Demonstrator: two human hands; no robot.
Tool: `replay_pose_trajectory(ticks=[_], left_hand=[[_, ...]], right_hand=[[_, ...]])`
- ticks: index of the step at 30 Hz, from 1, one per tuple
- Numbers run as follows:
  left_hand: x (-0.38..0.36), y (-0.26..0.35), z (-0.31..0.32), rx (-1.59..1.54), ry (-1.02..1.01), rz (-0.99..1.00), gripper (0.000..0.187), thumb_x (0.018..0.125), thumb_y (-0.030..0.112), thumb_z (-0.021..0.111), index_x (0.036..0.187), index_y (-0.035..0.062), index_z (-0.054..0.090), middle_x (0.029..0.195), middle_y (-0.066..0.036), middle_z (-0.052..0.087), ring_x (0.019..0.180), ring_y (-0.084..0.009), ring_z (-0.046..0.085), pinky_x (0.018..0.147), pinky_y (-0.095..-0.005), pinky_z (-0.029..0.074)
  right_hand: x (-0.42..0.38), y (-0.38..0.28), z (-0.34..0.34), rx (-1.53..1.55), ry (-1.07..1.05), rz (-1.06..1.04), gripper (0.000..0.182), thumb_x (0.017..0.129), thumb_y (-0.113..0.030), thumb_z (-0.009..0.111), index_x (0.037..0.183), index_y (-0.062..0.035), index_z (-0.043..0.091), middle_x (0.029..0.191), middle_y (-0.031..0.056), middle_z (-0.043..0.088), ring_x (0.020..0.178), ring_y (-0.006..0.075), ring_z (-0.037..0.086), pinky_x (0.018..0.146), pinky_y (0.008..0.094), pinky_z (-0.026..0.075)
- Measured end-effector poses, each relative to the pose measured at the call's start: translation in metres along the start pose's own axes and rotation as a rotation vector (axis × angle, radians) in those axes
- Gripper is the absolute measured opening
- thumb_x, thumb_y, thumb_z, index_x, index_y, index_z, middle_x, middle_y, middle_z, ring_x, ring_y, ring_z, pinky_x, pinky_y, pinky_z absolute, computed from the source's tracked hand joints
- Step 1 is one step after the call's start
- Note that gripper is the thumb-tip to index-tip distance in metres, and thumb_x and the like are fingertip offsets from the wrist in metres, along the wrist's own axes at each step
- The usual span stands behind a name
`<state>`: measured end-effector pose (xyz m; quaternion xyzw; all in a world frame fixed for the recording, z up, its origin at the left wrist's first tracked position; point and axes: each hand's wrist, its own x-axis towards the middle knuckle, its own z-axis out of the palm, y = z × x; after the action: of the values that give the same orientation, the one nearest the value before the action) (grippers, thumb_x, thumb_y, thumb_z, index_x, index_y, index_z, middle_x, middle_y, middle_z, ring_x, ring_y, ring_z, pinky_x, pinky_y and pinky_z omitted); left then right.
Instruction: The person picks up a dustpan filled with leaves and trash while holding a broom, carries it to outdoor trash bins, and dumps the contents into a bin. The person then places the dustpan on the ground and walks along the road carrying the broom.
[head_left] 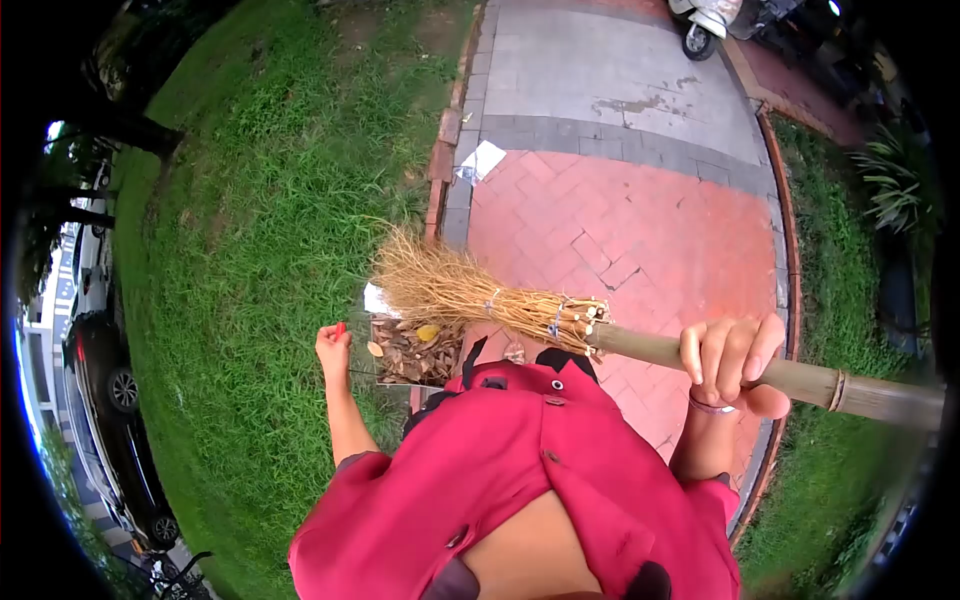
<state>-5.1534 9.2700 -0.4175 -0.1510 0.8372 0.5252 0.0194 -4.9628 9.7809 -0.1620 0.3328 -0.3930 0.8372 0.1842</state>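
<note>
Two hands, one broom, one dustpan. Right hand clenched round bamboo pole; broom bristles partly over dustpan, on left beside brick path. Left hand closed on red grip. Leaves inside, uncounted; one yellow. Pole's far end blurred. One scooter, cut off.

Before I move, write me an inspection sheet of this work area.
Surface: red paving, some joints dark; grass alongside.
Job's things: twig broom, bristles over the grass edge; dry leaves gathered in a pan.
Clutter: white sheet at the paving's edge.
Grippers: right hand grips the broom's pole; left hand closed on a red-tipped handle.
Cables: nothing seen.
Surroundings: scooter ahead; parked cars to the left.
</note>
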Motion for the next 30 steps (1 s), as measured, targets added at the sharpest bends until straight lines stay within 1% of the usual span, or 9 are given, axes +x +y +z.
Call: replay_pose_trajectory(ticks=[2,4,7,11,13,15,17,19,30], left_hand=[[0.036,0.038,0.042,0.031,-0.016,-0.030,0.020,0.068,0.001,0.059,0.084,0.0016,0.049,0.066,-0.001,0.053,0.054,-0.0073,0.046,0.049,-0.0200,0.036],[0.081,0.061,0.086,0.052,-0.028,0.039,0.018,0.070,0.003,0.060,0.084,0.0046,0.048,0.061,0.001,0.051,0.048,-0.0058,0.043,0.043,-0.0193,0.032],[0.136,0.092,0.153,0.024,-0.024,0.054,0.019,0.070,0.003,0.060,0.084,0.0046,0.048,0.061,0.001,0.051,0.048,-0.0058,0.042,0.043,-0.0196,0.032],[0.193,0.157,0.225,0.083,0.024,0.030,0.019,0.068,0.002,0.061,0.084,0.0022,0.050,0.067,0.000,0.053,0.053,-0.0066,0.045,0.049,-0.0203,0.036],[0.225,0.183,0.255,0.044,0.062,0.042,0.019,0.068,0.003,0.062,0.084,0.0022,0.050,0.067,0.000,0.053,0.053,-0.0063,0.044,0.048,-0.0203,0.035],[0.262,0.208,0.282,0.012,0.052,0.064,0.020,0.068,0.004,0.062,0.084,0.0022,0.050,0.066,0.000,0.052,0.053,-0.0061,0.043,0.048,-0.0203,0.035],[0.286,0.259,0.321,0.028,0.059,0.051,0.019,0.069,0.005,0.061,0.084,0.0023,0.050,0.065,0.001,0.051,0.053,-0.0056,0.043,0.048,-0.0200,0.034],[0.319,0.289,0.358,0.049,0.062,0.058,0.019,0.070,0.005,0.061,0.085,0.0024,0.050,0.065,0.001,0.051,0.053,-0.0053,0.042,0.048,-0.0200,0.034],[0.549,0.417,0.580,-0.065,0.006,0.031,0.022,0.069,0.002,0.063,0.084,0.0036,0.047,0.062,0.000,0.052,0.050,-0.0067,0.045,0.045,-0.0203,0.035]], right_hand=[[0.033,0.001,-0.046,-0.036,-0.020,-0.028,0.033,0.081,-0.035,0.060,0.088,-0.0076,0.044,0.048,-0.0049,0.046,0.043,0.0060,0.046,0.055,0.0228,0.041],[0.062,0.004,-0.098,-0.044,-0.014,-0.028,0.033,0.081,-0.035,0.060,0.088,-0.0076,0.044,0.048,-0.0047,0.047,0.043,0.0061,0.046,0.055,0.0228,0.041],[0.104,0.006,-0.185,-0.027,-0.031,-0.028,0.033,0.081,-0.034,0.061,0.088,-0.0073,0.043,0.048,-0.0043,0.046,0.043,0.0062,0.046,0.055,0.0227,0.041],[0.174,0.005,-0.298,-0.010,-0.047,-0.034,0.032,0.081,-0.035,0.060,0.087,-0.0080,0.043,0.048,-0.0046,0.046,0.042,0.0063,0.044,0.053,0.0229,0.040],[0.213,0.000,-0.347,-0.025,-0.079,-0.050,0.032,0.081,-0.035,0.060,0.086,-0.0085,0.043,0.048,-0.0049,0.046,0.042,0.0063,0.044,0.052,0.0231,0.039],[0.251,-0.003,-0.390,-0.009,-0.004,-0.040,0.032,0.082,-0.036,0.059,0.085,-0.0085,0.043,0.047,-0.0051,0.045,0.042,0.0061,0.044,0.051,0.0231,0.038],[0.291,-0.004,-0.437,-0.017,-0.035,-0.035,0.032,0.082,-0.036,0.059,0.085,-0.0087,0.043,0.046,-0.0053,0.045,0.041,0.0058,0.043,0.050,0.0230,0.038],[0.326,-0.001,-0.484,0.009,-0.068,-0.035,0.034,0.083,-0.037,0.056,0.089,-0.0059,0.046,0.050,-0.0046,0.046,0.045,0.0083,0.045,0.051,0.0260,0.035],[0.533,0.071,-0.730,-0.085,0.007,-0.008,0.036,0.082,-0.041,0.055,0.088,-0.0065,0.045,0.048,-0.0057,0.042,0.041,0.0077,0.042,0.049,0.0257,0.034]])
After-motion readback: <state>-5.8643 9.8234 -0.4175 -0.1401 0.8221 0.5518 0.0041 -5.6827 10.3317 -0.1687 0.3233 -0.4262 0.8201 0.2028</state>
